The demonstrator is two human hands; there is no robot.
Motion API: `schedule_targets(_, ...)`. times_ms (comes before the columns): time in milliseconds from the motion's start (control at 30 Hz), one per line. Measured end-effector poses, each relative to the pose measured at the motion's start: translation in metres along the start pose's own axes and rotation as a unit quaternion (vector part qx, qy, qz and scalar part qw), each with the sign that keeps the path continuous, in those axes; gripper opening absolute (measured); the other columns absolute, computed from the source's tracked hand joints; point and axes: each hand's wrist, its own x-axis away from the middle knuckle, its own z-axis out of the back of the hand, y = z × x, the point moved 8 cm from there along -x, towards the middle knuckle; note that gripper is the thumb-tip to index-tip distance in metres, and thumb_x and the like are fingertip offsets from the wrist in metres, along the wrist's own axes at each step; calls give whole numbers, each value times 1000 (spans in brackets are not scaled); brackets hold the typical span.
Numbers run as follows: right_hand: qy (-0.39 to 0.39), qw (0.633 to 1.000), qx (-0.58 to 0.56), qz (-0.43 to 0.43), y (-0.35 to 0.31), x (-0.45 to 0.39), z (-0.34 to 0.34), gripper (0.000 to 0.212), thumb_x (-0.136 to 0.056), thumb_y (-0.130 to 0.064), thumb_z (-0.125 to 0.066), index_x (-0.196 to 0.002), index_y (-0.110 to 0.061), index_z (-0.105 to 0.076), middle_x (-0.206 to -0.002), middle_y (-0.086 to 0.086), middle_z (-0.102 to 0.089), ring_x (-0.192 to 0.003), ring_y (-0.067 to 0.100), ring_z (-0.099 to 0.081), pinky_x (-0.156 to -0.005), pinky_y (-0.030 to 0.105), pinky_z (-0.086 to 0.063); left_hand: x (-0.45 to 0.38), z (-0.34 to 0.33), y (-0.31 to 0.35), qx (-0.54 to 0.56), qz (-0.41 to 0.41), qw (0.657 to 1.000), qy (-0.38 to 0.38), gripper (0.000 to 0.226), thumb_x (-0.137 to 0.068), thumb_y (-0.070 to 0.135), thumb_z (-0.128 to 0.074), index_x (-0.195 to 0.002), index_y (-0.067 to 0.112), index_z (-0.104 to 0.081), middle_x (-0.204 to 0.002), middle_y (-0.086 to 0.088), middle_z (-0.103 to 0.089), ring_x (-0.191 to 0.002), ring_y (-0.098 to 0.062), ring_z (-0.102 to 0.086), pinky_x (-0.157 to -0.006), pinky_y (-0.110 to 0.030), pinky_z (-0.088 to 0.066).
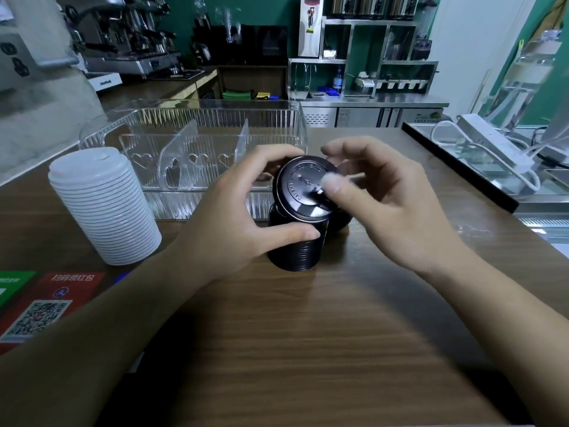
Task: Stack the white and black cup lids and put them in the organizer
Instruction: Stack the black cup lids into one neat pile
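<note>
A stack of black cup lids [297, 245] stands on the wooden counter in the middle. My left hand [243, 211] grips this stack from the left, thumb on its front and fingers round the back. My right hand [378, 198] pinches the top black lid [300, 189], which sits tilted on the stack. A further black lid [340, 221] shows just behind, on the right. A tall stack of white cup lids [103, 208] stands at the left. The clear plastic organizer [215, 140] with dividers lies behind both stacks, nothing in it.
QR-code stickers [46, 306] lie on the counter's left front. A black-edged glass display case [462, 167] with a white power strip [492, 140] borders the counter on the right. A coffee machine [129, 41] and steel shelves stand far behind.
</note>
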Motion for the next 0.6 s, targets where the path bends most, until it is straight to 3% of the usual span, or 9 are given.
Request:
schedule_targets(100,-20,992,108,67,-10,4,-5,67,-88,-38,-93,-145,-17,-63,-137,-2,-68,-129,22,-65,-102,39,-54,-1,3,-5,3,1,1000,27,81,-78,48,-104,-141,19,-62,-134,15,-72,-131,-15,-70,-112,-41,-58)
schedule_targets(300,-30,991,111,67,-7,3,-9,55,-88,-34,-93,-136,-17,-72,-129,-7,-74,-124,21,-69,-105,28,-53,-1,0,-14,-7,35,999,12,82,-69,55,-105,-130,23,-61,-121,25,-68,-119,-5,-69,-98,-18,-54)
schedule_targets(367,-33,992,113,54,-3,3,-9,51,-89,-34,-92,-135,-19,-74,-129,-9,-75,-123,18,-70,-105,28,-53,-1,-2,-15,-2,46,999,0,83,-69,59,-103,-132,25,-60,-123,23,-69,-120,-4,-69,-100,-22,-55)
schedule_targets(500,-42,990,126,40,1,1,-6,43,-96,-36,-85,-134,-19,-76,-130,-11,-77,-124,12,-71,-106,26,-53,1,-12,-20,-27,69,995,-62,96,-70,72,-98,-149,42,-54,-137,25,-72,-133,-3,-69,-113,-44,-58)
schedule_targets(600,-59,987,143,32,3,2,-7,37,-97,-36,-84,-131,-21,-78,-124,-13,-78,-119,8,-72,-101,21,-52,5,-20,-30,-37,99,990,-93,104,-69,81,-96,-156,54,-46,-147,27,-68,-144,1,-62,-122,-49,-53)
